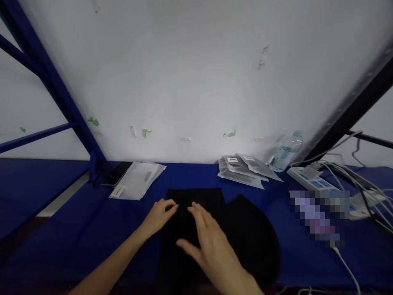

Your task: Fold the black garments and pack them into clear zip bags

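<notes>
Fabric (184, 227), black, lies directly under and between the two hands. The left hand (161, 213) is at its left edge, thumb and forefinger brought nearly together at the tips; whether any cloth is caught between them I cannot tell. The right hand (211, 241) is over the middle, its thumb spread well away from the fingers and nothing in its grasp; whether the palm touches the cloth is unclear. Just beyond both hands runs the straight far edge of the cloth, and to the right of the right hand spreads a rounded black portion.

Everything lies on a blue tabletop (92, 229). Beyond the left hand and to its left are pale plastic bags (138, 180), beside a dark phone (121, 172). Beyond the right hand and to its right are several overlapping frosted bags (245, 170) with labels, then a clear bottle (287, 153) tilted near the white wall (190, 82). Farther right of that hand are a power strip (313, 180) and tangled cables.
</notes>
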A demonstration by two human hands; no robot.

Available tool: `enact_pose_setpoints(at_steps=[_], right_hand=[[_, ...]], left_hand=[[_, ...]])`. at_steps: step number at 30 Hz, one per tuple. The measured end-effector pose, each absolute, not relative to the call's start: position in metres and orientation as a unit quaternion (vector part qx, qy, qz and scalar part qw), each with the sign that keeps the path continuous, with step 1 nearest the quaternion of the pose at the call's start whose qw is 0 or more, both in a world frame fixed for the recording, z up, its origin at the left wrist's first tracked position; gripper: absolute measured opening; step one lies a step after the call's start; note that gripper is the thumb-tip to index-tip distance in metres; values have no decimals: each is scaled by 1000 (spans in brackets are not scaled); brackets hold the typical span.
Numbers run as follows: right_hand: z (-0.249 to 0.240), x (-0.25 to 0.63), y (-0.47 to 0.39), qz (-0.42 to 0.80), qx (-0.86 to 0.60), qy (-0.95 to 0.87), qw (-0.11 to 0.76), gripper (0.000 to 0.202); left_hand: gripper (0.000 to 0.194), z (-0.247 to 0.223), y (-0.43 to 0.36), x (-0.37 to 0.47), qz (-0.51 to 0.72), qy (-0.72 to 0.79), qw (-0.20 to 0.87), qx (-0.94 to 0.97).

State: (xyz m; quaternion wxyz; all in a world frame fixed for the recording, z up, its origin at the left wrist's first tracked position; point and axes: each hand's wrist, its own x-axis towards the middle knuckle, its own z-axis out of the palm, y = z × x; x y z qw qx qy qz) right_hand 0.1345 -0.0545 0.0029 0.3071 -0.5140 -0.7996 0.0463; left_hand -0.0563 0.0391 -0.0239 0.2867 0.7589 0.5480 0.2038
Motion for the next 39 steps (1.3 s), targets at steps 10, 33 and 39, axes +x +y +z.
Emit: enact_pose_setpoints(at_steps=[10,33,39], right_hand=[[-26,134,-69,108,-496,-803,312,45],[-24,151,-32,333,-620,-606,371,27],[-7,163,-41,422,-509,-573,485,23]], left_hand=[[33,-15,32,-58,224,516,275,779],[13,-14,106,-145,275,675,102,677],[10,-11,40,-83,293,543,127,777]])
